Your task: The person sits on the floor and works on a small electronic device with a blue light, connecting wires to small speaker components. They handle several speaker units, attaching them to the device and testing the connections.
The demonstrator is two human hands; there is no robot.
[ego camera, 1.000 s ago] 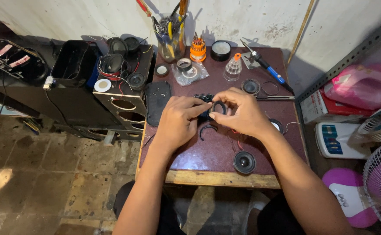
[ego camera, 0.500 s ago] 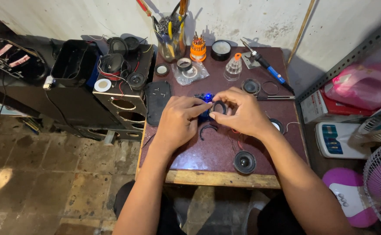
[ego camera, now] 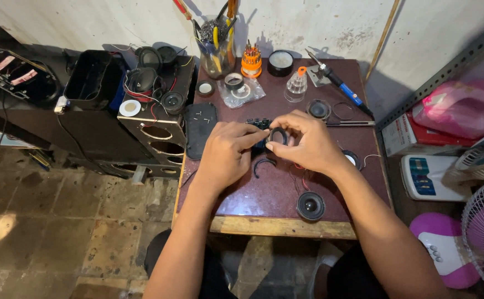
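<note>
Near edge of the small maroon table (ego camera: pixel 264 194): a loose black speaker driver (ego camera: pixel 310 205) sits well apart from the work. Mid-table, left hand (ego camera: pixel 225 155) and right hand (ego camera: pixel 307 143) meet over a small round black part (ego camera: pixel 278 135). The right hand pinches it between thumb and forefinger; the left hand's fingertips close narrow against its left side. Judgement: keep wrists braced on the table and the part low over it, since thin red wires (ego camera: pixel 300 180) trail beneath. The part's underside and the blue piece behind the fingers are hidden. Far edge: soldering iron (ego camera: pixel 338 86), tool jar (ego camera: pixel 218 50); small items there are hard to make out.
</note>
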